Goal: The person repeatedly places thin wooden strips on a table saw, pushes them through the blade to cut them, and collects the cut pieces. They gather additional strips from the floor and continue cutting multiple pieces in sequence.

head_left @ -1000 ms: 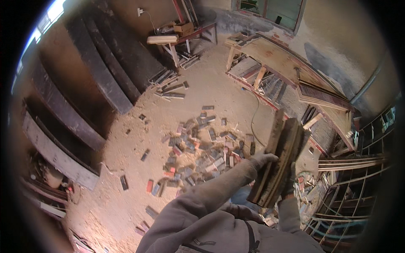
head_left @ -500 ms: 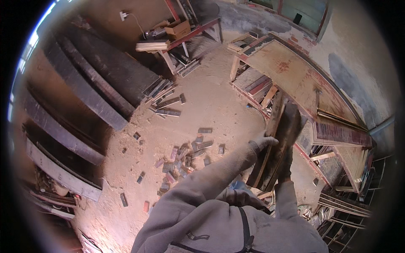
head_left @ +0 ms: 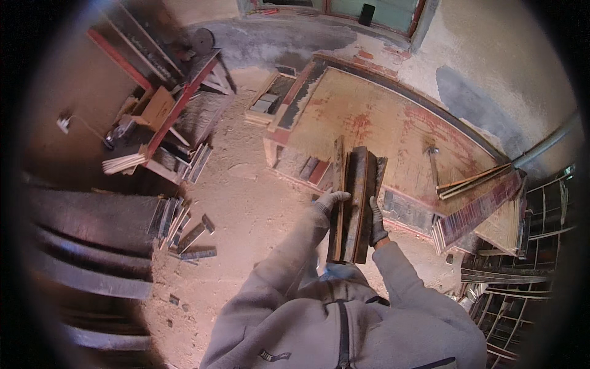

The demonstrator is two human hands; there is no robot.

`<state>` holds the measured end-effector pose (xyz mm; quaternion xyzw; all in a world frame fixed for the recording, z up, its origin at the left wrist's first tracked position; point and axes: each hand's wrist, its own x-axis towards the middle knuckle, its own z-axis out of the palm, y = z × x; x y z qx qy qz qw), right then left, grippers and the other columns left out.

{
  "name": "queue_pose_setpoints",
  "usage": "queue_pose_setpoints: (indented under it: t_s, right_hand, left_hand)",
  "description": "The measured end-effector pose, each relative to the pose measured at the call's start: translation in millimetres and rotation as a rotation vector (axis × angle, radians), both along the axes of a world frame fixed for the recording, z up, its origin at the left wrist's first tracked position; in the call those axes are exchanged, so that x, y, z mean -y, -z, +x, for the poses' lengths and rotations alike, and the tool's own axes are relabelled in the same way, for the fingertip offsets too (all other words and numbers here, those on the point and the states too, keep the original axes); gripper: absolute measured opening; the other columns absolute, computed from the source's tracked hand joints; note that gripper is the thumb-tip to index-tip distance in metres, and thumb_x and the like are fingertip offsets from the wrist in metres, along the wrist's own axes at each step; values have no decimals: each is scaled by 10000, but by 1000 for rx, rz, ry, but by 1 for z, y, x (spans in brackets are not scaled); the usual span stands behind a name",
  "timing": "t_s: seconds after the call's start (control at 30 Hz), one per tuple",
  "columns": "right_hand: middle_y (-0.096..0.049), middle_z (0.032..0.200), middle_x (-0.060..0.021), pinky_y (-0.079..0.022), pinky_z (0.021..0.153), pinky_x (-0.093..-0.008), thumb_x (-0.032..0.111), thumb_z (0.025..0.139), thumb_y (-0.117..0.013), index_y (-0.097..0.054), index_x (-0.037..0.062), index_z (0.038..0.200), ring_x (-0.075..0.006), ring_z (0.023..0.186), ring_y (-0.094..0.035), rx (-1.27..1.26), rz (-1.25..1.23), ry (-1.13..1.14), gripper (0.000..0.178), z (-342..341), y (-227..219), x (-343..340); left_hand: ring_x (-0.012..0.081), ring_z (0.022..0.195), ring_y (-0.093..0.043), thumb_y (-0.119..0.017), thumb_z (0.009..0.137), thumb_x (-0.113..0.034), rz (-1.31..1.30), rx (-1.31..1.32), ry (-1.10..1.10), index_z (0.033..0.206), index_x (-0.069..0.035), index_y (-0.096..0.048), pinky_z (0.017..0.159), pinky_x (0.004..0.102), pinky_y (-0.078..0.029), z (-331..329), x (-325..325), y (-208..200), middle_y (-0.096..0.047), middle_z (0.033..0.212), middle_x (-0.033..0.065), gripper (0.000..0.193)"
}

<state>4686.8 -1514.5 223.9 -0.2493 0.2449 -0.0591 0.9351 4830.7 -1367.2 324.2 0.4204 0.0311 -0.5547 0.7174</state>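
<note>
A bundle of several long, narrow wooden boards [head_left: 355, 212], dark and stained on their faces, is held upright-ish in front of my body between both hands. My left hand [head_left: 332, 199], in a light glove, grips the bundle's left side, fingers curled over the edge. Along the right side, my gloved right hand [head_left: 377, 221] presses with its fingers up against the outer board; its palm side is hidden. The far ends of the boards overlap the near edge of a wooden worktable [head_left: 387, 111] from this viewpoint; whether they touch it, I cannot tell.
A hammer [head_left: 434, 167] lies on the worktable, near a stack of reddish-edged panels [head_left: 479, 209] at its right. On the left are large dark panels [head_left: 92, 221], loose wood strips [head_left: 190, 237] on the dusty floor, and a bench with a cardboard box [head_left: 156, 109].
My body has turned right, toward the worktable. The boards have swung to a straighter position in front of me, and both hands still hold them. The floor's scattered blocks have mostly left view.
</note>
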Motion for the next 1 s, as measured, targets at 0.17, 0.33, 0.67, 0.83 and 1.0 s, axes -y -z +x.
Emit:
queue_pose_setpoints:
  t_s: [0.17, 0.33, 0.67, 0.83, 1.0]
  right_hand:
    - [-718, 1279, -159, -621, 935, -415, 626, 993, -643, -604, 39, 1431, -286, 1106, -720, -52, 49, 66, 734, 96, 11, 49]
    - [-764, 1131, -120, -625, 887, -410, 614, 983, -669, -685, 54, 1321, -267, 978, -742, -201, 83, 82, 654, 252, 27, 122]
    - [-552, 1557, -106, -442, 1145, -373, 583, 1077, -528, -418, 57, 1612, -252, 1372, -558, -618, -904, -279, 758, 354, 117, 196]
    - [-643, 1397, -99, -509, 1061, -400, 624, 1093, -460, -479, 62, 1567, -214, 1193, -633, -538, -180, 82, 734, 327, 124, 198]
    - [-733, 1077, -66, -553, 904, -369, 667, 1065, -485, -639, 58, 1324, -198, 928, -680, -779, -332, 354, 679, 275, 171, 200]
  left_hand:
    - [293, 1000, -721, -725, 893, -269, 154, 26, 55, 1292, -37, -645, 955, 426, -569, 101, 62, 10, -744, 1100, 117, 468]
    - [370, 979, -717, -794, 838, -222, 216, -271, 97, 1206, -35, -710, 953, 507, -571, 259, 139, 44, -759, 1088, 170, 421]
    - [354, 1115, -715, -904, 760, -324, 484, 642, 209, 1306, 41, -598, 922, 461, -586, 354, 231, 173, -711, 1278, 204, 724]
    - [423, 1567, -289, -877, 721, -576, 847, 976, 485, 1414, 19, -564, 1281, 476, -282, 292, 258, 171, -343, 1664, 270, 966]
    - [402, 1502, -431, -819, 860, -340, 482, 1052, 129, 1415, -3, -600, 1214, 473, -388, 255, 242, 154, -473, 1575, 283, 686]
